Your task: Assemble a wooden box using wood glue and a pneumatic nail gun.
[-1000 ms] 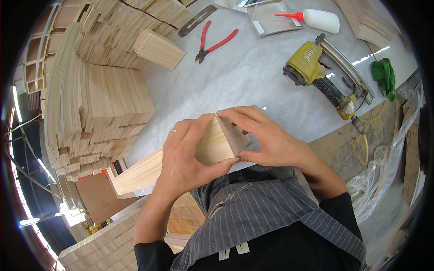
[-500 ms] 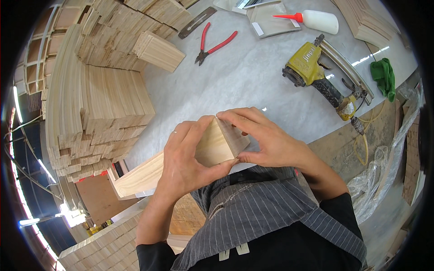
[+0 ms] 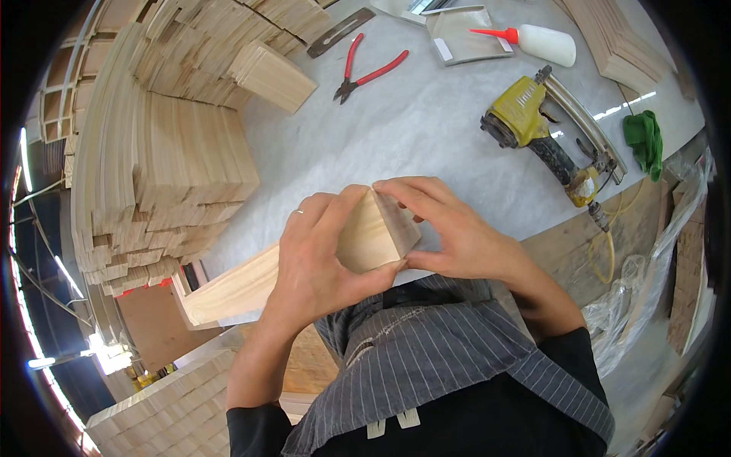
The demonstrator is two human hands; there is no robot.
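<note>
Where both hands met: the right end of a long, pale wooden board point(image 3: 234, 283), at its corner with a short, pale wooden end board point(image 3: 397, 226).
Left hand point(image 3: 312, 255): clamped across the long board's width, fingertips at the far edge, thumb at the near edge.
Right hand point(image 3: 466, 238): clamped on the end board, fingertips at its far corner, thumb at its near corner; the two thumb tips lay just beside each other.
Board position: ran from near left to the centre, close to the near edge of the grey-white tabletop point(image 3: 426, 145); whether its right end touched the surface could not be told.
Stack: a tall pile of pale wooden boards point(image 3: 198, 148) stood to the left, with a small bundle of short wooden boards point(image 3: 276, 78) beyond it.
Pliers: red-handled pliers point(image 3: 355, 81) lay far, left of centre, handles spread.
Nail gun: a yellow pneumatic nail gun with a black grip point(image 3: 516, 113) lay on its side, far right of the hands.
Bottle: a white plastic bottle with a red nozzle point(image 3: 547, 46) lay on its side at the far right, its nozzle over a shallow grey metal tray point(image 3: 467, 32).
Cloth: a crumpled green cloth point(image 3: 644, 142) lay at the right edge.
Apron: dark grey, striped apron point(image 3: 434, 335), nearest the viewer.
</note>
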